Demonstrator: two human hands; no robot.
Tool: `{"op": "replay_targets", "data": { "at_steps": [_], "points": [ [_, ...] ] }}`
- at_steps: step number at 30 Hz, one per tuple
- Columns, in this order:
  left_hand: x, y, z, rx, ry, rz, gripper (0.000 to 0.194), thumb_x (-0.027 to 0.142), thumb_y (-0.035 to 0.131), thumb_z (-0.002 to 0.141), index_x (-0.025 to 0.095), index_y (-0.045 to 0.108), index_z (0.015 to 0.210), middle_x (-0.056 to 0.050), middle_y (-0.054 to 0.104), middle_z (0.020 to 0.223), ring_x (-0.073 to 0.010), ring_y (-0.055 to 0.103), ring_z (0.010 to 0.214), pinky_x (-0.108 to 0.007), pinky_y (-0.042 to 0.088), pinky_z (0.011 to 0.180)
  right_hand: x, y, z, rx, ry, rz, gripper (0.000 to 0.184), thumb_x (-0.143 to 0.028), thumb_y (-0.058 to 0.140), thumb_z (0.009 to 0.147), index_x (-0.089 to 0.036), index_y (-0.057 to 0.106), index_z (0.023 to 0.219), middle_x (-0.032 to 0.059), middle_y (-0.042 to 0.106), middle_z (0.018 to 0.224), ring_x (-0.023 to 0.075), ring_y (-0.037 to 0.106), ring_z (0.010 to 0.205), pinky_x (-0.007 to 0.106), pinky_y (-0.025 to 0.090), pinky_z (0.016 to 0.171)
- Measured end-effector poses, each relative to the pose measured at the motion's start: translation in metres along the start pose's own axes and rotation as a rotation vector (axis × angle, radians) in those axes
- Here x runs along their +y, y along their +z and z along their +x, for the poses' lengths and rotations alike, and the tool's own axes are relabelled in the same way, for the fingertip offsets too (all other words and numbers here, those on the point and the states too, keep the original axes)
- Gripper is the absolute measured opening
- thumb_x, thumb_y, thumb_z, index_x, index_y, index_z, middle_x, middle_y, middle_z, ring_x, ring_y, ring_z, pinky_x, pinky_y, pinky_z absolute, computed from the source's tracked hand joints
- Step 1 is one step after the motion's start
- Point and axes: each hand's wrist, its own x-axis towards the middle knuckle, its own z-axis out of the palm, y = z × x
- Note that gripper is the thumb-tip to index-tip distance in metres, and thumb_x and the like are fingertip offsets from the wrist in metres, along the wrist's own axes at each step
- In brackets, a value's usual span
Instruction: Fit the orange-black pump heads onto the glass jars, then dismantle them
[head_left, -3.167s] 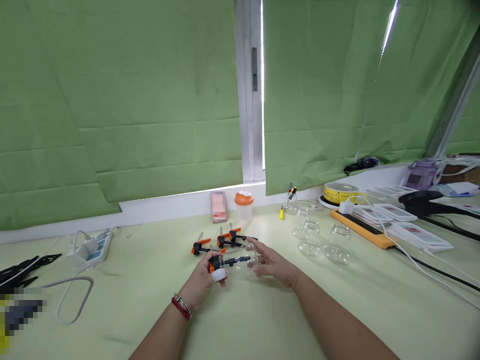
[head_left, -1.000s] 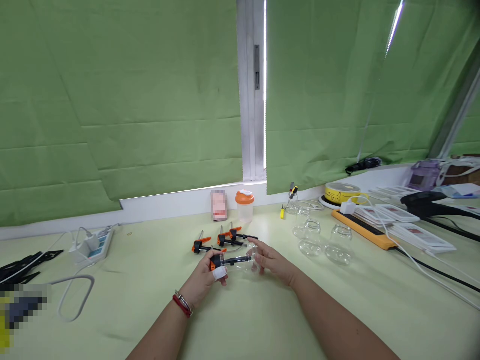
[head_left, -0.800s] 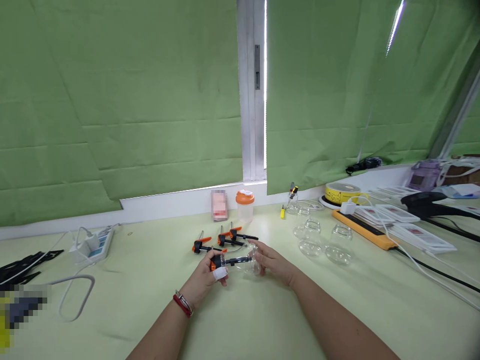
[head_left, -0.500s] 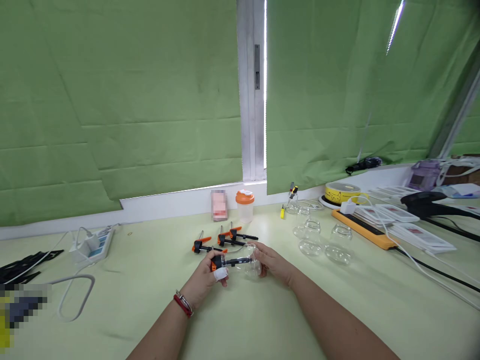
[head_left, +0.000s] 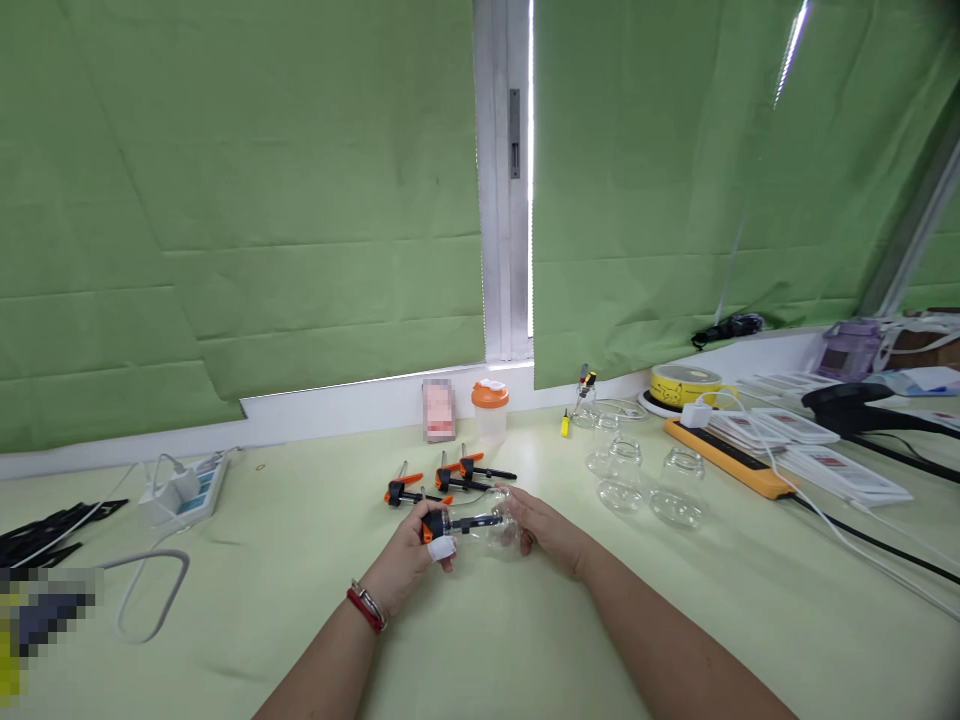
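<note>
Just above the table, a clear glass bottle is held on its side between my two hands. My right hand has its fingers wrapped round the right end of this bottle. With fingers and thumb closed, my left hand grips a black-and-orange dispenser top at the bottle's left end. White tape wraps its thumb. The top's black stem runs inside the bottle. Behind my hands lie several similar tops with orange levers, among them a left one and a right one.
Several clear glass bottles stand to the right. Farther back are an orange-lidded cup, a pinkish box and screwdrivers in a glass. An orange power strip with cables is right; a white strip is left.
Almost nothing differs. Both hands stay round the bottle and the dispenser top, with only a very slight shift of the fingers.
</note>
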Motion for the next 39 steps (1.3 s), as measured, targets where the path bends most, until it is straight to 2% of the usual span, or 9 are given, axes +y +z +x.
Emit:
{"op": "replay_targets", "data": {
  "at_steps": [2,5,9,13,18,21,24,29,39],
  "points": [
    [-0.001,-0.001,0.001,0.015,0.009,0.001,0.041,0.028,0.071,0.069,0.022,0.049,0.103,0.004,0.055,0.075,-0.0122,0.057,0.059,-0.03,0.049,0.066,-0.001,0.0,-0.003,-0.057,-0.029,0.04,0.074,-0.058,0.057,0.077,-0.032,0.029,0.141,0.0087,0.042,0.136,0.0192,0.057,0.094,0.026,0.046,0.063],
    [-0.002,-0.003,0.002,0.029,0.011,-0.002,0.044,0.031,0.071,0.069,0.022,0.048,0.106,0.004,0.056,0.073,-0.0132,0.057,0.061,-0.03,0.049,0.066,-0.004,0.001,-0.006,-0.141,-0.086,0.086,0.088,-0.045,0.07,0.072,-0.036,0.018,0.143,0.0068,0.023,0.148,0.0206,0.049,0.109,0.032,0.044,0.083],
    [-0.002,-0.004,0.002,0.024,0.003,-0.016,0.045,0.03,0.071,0.069,0.021,0.048,0.107,0.004,0.056,0.073,-0.0126,0.057,0.06,-0.03,0.049,0.066,-0.006,0.001,-0.007,-0.172,-0.126,0.099,0.091,-0.039,0.073,0.07,-0.036,0.019,0.143,0.0071,0.024,0.147,0.0196,0.048,0.111,0.036,0.038,0.093],
    [0.0,-0.003,0.001,0.015,0.006,-0.025,0.043,0.031,0.069,0.071,0.021,0.048,0.106,0.004,0.057,0.072,-0.0126,0.057,0.059,-0.029,0.048,0.064,-0.004,-0.002,-0.006,-0.148,-0.121,0.078,0.086,-0.04,0.073,0.07,-0.037,0.024,0.141,0.007,0.034,0.14,0.0154,0.052,0.094,0.035,0.041,0.087],
    [0.0,-0.003,0.0,0.01,0.008,-0.025,0.042,0.031,0.07,0.07,0.021,0.049,0.105,0.004,0.056,0.073,-0.0136,0.058,0.061,-0.03,0.049,0.064,0.0,-0.004,-0.003,-0.135,-0.078,0.076,0.084,-0.044,0.072,0.071,-0.037,0.027,0.141,0.0069,0.043,0.129,0.0115,0.054,0.077,0.027,0.044,0.068],
    [-0.002,-0.004,0.0,-0.002,0.017,-0.021,0.04,0.029,0.07,0.071,0.022,0.048,0.104,0.004,0.056,0.075,-0.0126,0.058,0.061,-0.03,0.048,0.066,0.001,-0.004,-0.002,-0.102,-0.039,0.085,0.079,-0.05,0.067,0.073,-0.032,0.03,0.14,0.0054,0.054,0.109,0.0123,0.057,0.072,0.026,0.044,0.063],
    [-0.004,-0.005,0.001,-0.013,0.018,-0.023,0.04,0.027,0.069,0.072,0.022,0.047,0.104,0.004,0.055,0.077,-0.0121,0.058,0.061,-0.03,0.048,0.066,0.002,-0.004,-0.001,-0.078,-0.03,0.07,0.073,-0.055,0.061,0.076,-0.027,0.035,0.139,0.0025,0.057,0.088,0.0124,0.057,0.066,0.025,0.044,0.059],
    [-0.005,-0.004,0.001,-0.018,0.008,-0.028,0.04,0.025,0.069,0.072,0.023,0.046,0.105,0.004,0.054,0.078,-0.0121,0.058,0.06,-0.031,0.049,0.066,0.005,-0.005,0.002,-0.076,-0.021,0.047,0.071,-0.057,0.057,0.079,-0.023,0.037,0.137,0.005,0.061,0.093,0.0097,0.056,0.059,0.022,0.042,0.054],
    [-0.003,-0.003,0.0,-0.027,0.001,-0.005,0.039,0.023,0.067,0.073,0.023,0.046,0.105,0.006,0.053,0.078,-0.0099,0.057,0.057,-0.029,0.049,0.067,0.005,-0.002,0.004,-0.041,0.002,0.003,0.065,-0.065,0.046,0.08,-0.019,0.049,0.125,0.0038,0.064,0.078,0.0085,0.052,0.049,0.02,0.037,0.046]
  ]
}}
